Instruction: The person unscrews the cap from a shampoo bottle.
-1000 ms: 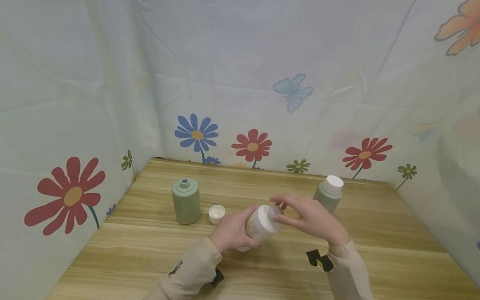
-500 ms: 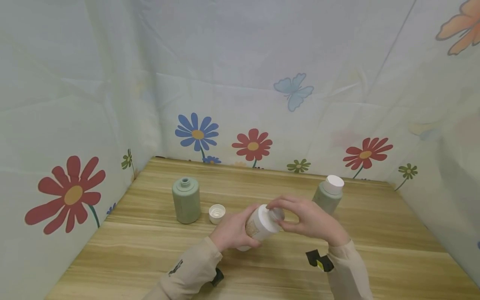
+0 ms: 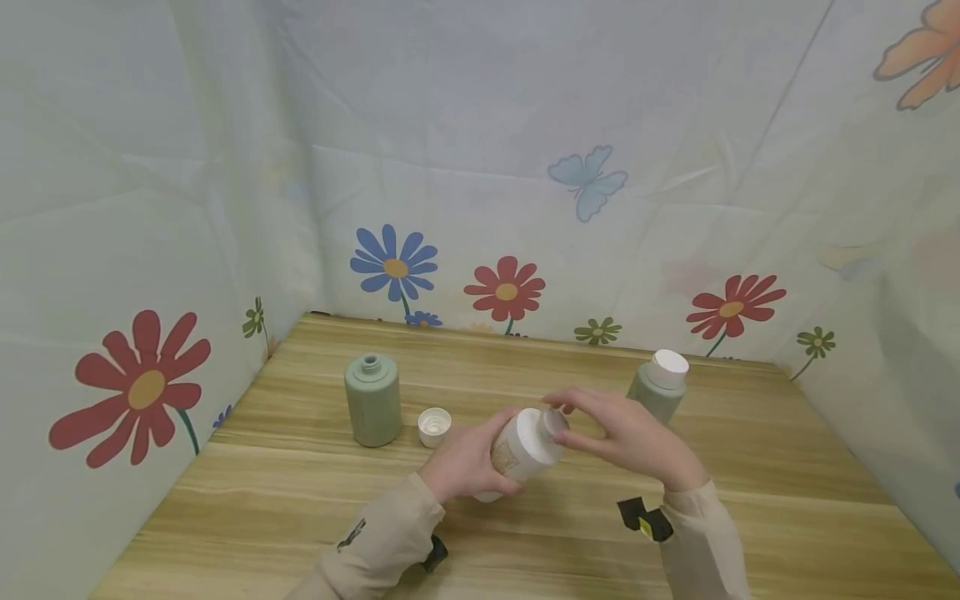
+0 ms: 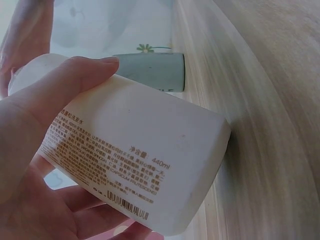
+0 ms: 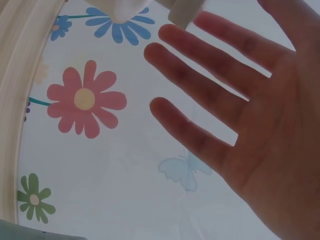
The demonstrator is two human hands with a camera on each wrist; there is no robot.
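My left hand (image 3: 468,462) grips a white shampoo bottle (image 3: 517,450) round its body, tilted up to the right. Brown print, a barcode and "440ml" show on the bottle (image 4: 150,145) in the left wrist view. At its top end, my right hand (image 3: 630,433) holds the pale cap (image 3: 553,423) between thumb and fingertips. In the right wrist view the other fingers of this hand (image 5: 250,110) are spread, and the cap (image 5: 185,11) shows at the top edge. Whether the cap is loose on the neck I cannot tell.
A green bottle (image 3: 372,404) with a bare neck stands at the left. Beside it a white cap (image 3: 434,427) lies hollow side up. Behind my right hand stands another green bottle (image 3: 656,396) with a white cap on. A flowered cloth (image 3: 480,200) encloses the wooden table (image 3: 300,467).
My right fingers reached across the cap half a second ago and are now drawn back to the right, with the forearm slightly right. The left hand and shampoo bottle stay nearly in place.
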